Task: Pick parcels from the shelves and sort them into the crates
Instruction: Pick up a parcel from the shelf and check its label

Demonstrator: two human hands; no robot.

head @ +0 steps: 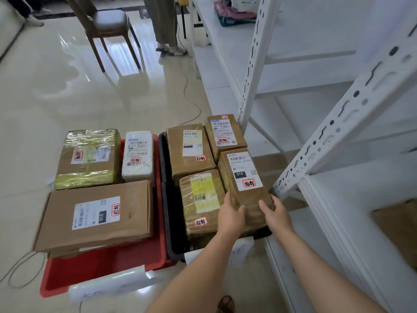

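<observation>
A taped brown parcel (pixel 244 177) with a white "010" label lies at the near right of the black crate (pixel 168 213). My left hand (pixel 230 214) grips its near left corner and my right hand (pixel 274 213) grips its near right corner. Three more brown parcels sit in the black crate: a yellow-taped one (pixel 203 199) beside my left hand and two behind, one (pixel 189 150) at the left and one (pixel 224 134) at the right. The red crate (pixel 101 265) to the left holds a flat carton (pixel 97 215), a green-taped box (pixel 89 159) and a white foam box (pixel 138 157).
White metal shelving (pixel 338 132) stands along the right; one brown parcel (pixel 399 229) lies on its low shelf and folded cloth (pixel 234 14) on an upper one. A wooden chair (pixel 106 28) and a standing person's legs (pixel 164 23) are behind. A cable (pixel 187 91) crosses the glossy floor.
</observation>
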